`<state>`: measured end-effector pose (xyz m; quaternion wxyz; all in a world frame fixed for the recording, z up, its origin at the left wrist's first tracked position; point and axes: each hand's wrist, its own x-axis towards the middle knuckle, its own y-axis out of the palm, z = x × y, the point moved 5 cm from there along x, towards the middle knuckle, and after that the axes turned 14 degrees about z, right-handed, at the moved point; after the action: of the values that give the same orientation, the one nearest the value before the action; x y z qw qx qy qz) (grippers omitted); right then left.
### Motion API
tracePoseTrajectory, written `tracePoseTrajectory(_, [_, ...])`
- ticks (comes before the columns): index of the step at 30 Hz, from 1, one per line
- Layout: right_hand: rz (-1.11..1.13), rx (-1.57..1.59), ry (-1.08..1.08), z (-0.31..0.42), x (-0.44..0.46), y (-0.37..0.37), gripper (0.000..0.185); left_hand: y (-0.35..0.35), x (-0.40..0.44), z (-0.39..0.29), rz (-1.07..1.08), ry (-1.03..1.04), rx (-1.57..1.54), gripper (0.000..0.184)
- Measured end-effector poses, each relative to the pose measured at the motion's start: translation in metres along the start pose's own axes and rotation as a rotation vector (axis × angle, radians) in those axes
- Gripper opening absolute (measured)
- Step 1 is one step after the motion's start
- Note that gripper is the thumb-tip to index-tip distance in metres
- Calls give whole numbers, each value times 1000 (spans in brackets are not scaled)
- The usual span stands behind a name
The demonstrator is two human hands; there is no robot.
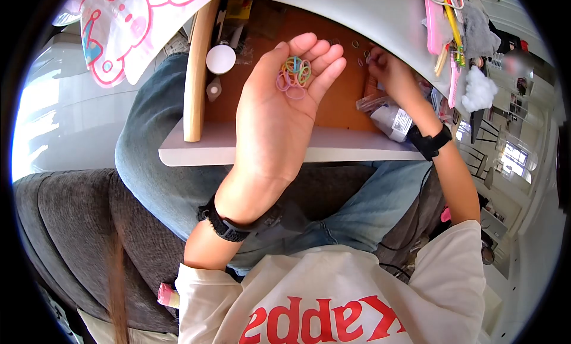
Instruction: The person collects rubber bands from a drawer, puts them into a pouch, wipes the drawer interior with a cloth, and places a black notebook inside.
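The surface [363, 8] hides part of the drawer [339, 110]; the packet label [401, 124] is too small to read; whether the right hand [392, 76] pinches anything is unclear.

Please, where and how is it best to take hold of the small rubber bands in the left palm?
Probably best is a light fingertip pinch at the middle of the rubber bands, coming from above. They are thin loops in a loose, overlapping heap, and the left hand faces palm up, with its thumb and bent fingers around the heap.

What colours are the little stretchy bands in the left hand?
The elastic bands are mixed colours, including pink, green and yellow; the head view shows them.
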<state>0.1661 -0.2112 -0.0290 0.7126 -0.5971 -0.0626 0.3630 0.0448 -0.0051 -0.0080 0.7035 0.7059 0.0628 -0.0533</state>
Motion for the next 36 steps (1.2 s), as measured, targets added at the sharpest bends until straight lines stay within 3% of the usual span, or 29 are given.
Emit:
tracePoseTrajectory(2, [56,-104,186,-14,6,-5,12,0,-2,0,11,4,-15,26])
tracePoseTrajectory(9, [-5,-51,-17,-40,14,11,14,1,-1,-5,22,35,-17,26])
tracePoseTrajectory(12, [17,-38,4,-45,15,13,15,1,-1,-6,50,36,-40,25])
tracePoseTrajectory(21, [-29,-526,-222,8,15,-8,9,2,-1,-6,6,47,23,30])
tracePoseTrajectory(24, [114,-390,-188,11,21,-11,8,2,-2,-5,6,46,23,30])
tracePoseTrajectory(27, [108,-412,-199,7,20,-11,9,2,-1,-8,2,48,28,30])
tracePoseTrajectory(30, [90,-200,-107,5,17,-11,10,1,-1,-8,-6,53,24,30])
tracePoseTrajectory(33, [236,41,-44,6,12,0,10,2,-2,-6,-10,42,17,29])
tracePoseTrajectory(36, [146,-109,-220,17,16,3,10,2,-2,-5,-10,48,29,29])
